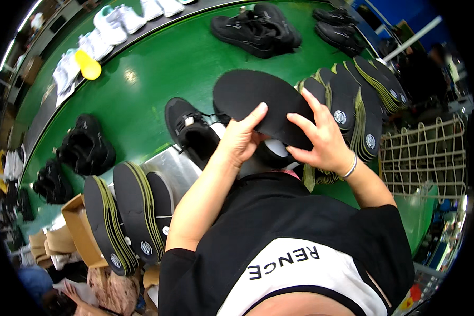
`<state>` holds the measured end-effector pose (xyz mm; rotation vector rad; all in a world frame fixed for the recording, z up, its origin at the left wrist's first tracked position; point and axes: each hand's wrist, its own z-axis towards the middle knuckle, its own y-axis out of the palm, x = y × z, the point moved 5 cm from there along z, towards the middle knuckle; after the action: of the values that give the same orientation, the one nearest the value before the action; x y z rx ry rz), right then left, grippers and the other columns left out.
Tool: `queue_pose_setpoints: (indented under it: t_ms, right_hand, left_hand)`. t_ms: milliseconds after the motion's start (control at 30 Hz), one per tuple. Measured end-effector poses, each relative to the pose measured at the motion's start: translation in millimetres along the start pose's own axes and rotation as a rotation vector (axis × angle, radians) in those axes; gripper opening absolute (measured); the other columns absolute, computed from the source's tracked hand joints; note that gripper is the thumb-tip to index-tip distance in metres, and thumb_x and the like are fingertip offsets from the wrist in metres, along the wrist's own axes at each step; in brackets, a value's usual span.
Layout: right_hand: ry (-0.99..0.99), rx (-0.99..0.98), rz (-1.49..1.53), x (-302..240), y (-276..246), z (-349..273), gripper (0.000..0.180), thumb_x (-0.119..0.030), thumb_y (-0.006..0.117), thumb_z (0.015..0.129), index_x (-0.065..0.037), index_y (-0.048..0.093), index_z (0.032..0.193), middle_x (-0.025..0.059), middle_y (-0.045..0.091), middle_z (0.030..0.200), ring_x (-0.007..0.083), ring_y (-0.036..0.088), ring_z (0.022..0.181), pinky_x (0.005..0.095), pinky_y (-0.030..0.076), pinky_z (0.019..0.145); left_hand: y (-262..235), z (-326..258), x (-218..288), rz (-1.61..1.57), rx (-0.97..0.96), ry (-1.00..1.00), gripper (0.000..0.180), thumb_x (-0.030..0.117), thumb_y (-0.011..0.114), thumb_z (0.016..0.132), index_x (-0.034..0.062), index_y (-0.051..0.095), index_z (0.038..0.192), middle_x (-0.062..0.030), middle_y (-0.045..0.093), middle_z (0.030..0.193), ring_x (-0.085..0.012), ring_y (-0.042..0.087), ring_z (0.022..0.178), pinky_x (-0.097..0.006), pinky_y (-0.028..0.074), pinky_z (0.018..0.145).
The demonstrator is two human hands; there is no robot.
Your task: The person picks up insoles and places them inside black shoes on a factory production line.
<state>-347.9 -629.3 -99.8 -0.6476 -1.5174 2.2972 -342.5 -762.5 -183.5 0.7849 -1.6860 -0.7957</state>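
A black insole [258,97] is held flat over the green conveyor belt [158,73]. My left hand [240,138] grips its near edge, fingers on top. My right hand [322,138] pinches its right side; a thin bracelet sits on that wrist. Under the insole and between my hands lies a black shoe [273,152], mostly hidden. A second black shoe [191,131] with an open mouth rests just left of my left hand.
Stacks of black insoles with yellow-green edges stand at the right [361,100] and lower left [129,216]. More black shoes lie at top [258,29] and left [84,147]; white shoes [110,26] far left. A wire rack [426,158] is at right.
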Motion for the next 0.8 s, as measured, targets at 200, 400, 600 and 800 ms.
queue_pose_setpoints:
  t_ms: [200, 400, 600, 800]
  right_hand:
    - [-0.128, 0.050, -0.048, -19.2, 0.9, 20.0, 0.062, -0.047, 0.054, 0.073, -0.008, 0.043, 0.119, 0.0195, 0.029, 0.131, 0.0341, 0.028, 0.121, 0.0442, 0.021, 0.097]
    - [0.258, 0.037, -0.341, 62.6, 31.6, 42.2, 0.053, -0.041, 0.045, 0.082, -0.004, 0.040, 0.120, 0.0193, 0.037, 0.125, 0.0319, 0.034, 0.117, 0.0443, 0.025, 0.095]
    - [0.250, -0.129, 0.171, 22.2, 13.5, 28.3, 0.062, -0.045, 0.066, 0.066, 0.000, 0.044, 0.102, 0.0261, 0.039, 0.119, 0.0390, 0.032, 0.117, 0.0428, 0.032, 0.092]
    - [0.340, 0.014, 0.198, 23.5, 8.1, 28.2, 0.041, -0.028, 0.069, 0.060, -0.003, 0.048, 0.085, 0.0122, 0.050, 0.087, 0.0270, 0.051, 0.081, 0.0331, 0.042, 0.069]
  left_hand:
    - [-10.5, -2.9, -5.8, 0.081, 0.019, 0.057, 0.044, 0.017, 0.059, 0.079, 0.0055, 0.041, 0.118, -0.0058, 0.048, 0.112, -0.0177, 0.049, 0.101, -0.031, 0.045, 0.081]
    - [-5.2, -0.7, -11.5, 0.131, 0.032, 0.163, 0.040, 0.011, 0.059, 0.078, 0.0026, 0.043, 0.114, -0.0075, 0.051, 0.107, -0.0186, 0.052, 0.095, -0.032, 0.045, 0.081]
    - [-11.8, 5.9, 2.6, 0.066, 0.080, 0.230, 0.039, 0.010, 0.053, 0.081, 0.0003, 0.040, 0.116, -0.0088, 0.047, 0.111, -0.0183, 0.048, 0.101, -0.030, 0.041, 0.085]
    - [9.7, -2.7, 22.4, 0.120, -0.097, 0.166, 0.049, 0.025, 0.058, 0.080, 0.0026, 0.037, 0.118, -0.0104, 0.049, 0.109, -0.0167, 0.050, 0.097, -0.030, 0.045, 0.078]
